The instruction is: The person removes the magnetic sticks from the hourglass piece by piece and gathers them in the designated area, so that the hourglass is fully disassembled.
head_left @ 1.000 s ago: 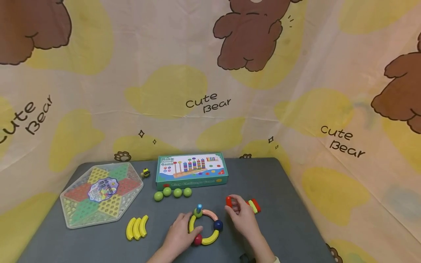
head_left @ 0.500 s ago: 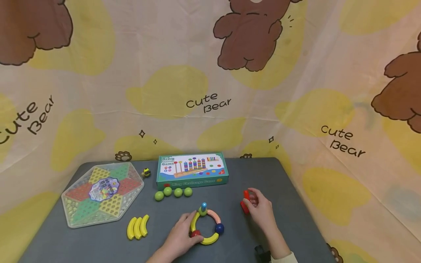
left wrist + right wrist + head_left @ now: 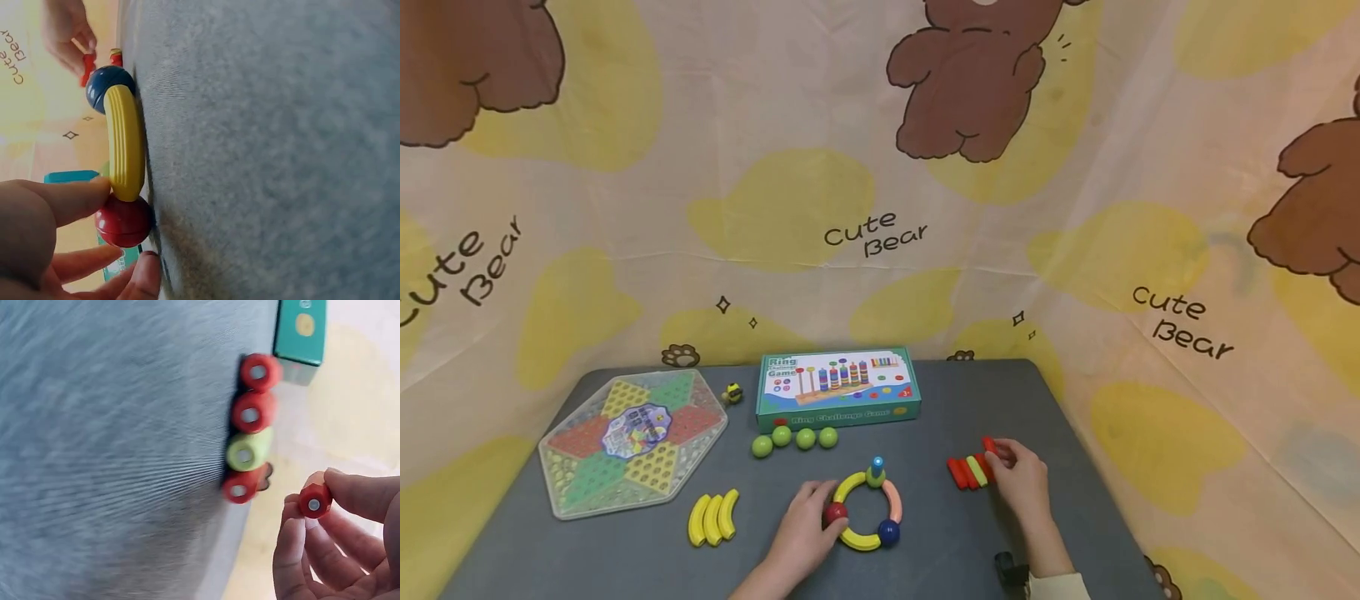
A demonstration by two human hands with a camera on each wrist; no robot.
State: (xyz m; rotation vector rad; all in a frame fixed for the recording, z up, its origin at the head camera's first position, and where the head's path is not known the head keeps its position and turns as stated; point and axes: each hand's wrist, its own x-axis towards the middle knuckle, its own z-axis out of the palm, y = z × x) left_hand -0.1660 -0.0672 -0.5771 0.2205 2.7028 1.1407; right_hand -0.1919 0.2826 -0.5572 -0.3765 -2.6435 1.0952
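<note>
My left hand (image 3: 805, 521) pinches the red ball (image 3: 836, 513) of a ring of magnetic pieces lying on the table. Curved yellow rods (image 3: 125, 144), a pink rod (image 3: 892, 500), a dark blue ball (image 3: 889, 532) and a green ball (image 3: 876, 477) make up the rest of that ring. A blue stick (image 3: 878, 463) stands up from the green ball. Between thumb and fingers, my right hand (image 3: 1024, 483) holds a short red rod (image 3: 314, 501) above the table. Just left of it lies a row of short rods, red ones (image 3: 957, 473) and a yellow-green one (image 3: 977, 471).
Several curved yellow rods (image 3: 711, 521) lie left of my left hand. Several green balls (image 3: 806, 439) sit before a green game box (image 3: 837, 417). A hexagonal board (image 3: 636, 446) covers the table's left side, with a small bee figure (image 3: 733, 393) beside it.
The ring has turned clockwise under my left hand, its red ball going from the bottom to the left side. My right hand has carried the red rod rightward, past the row of short rods.
</note>
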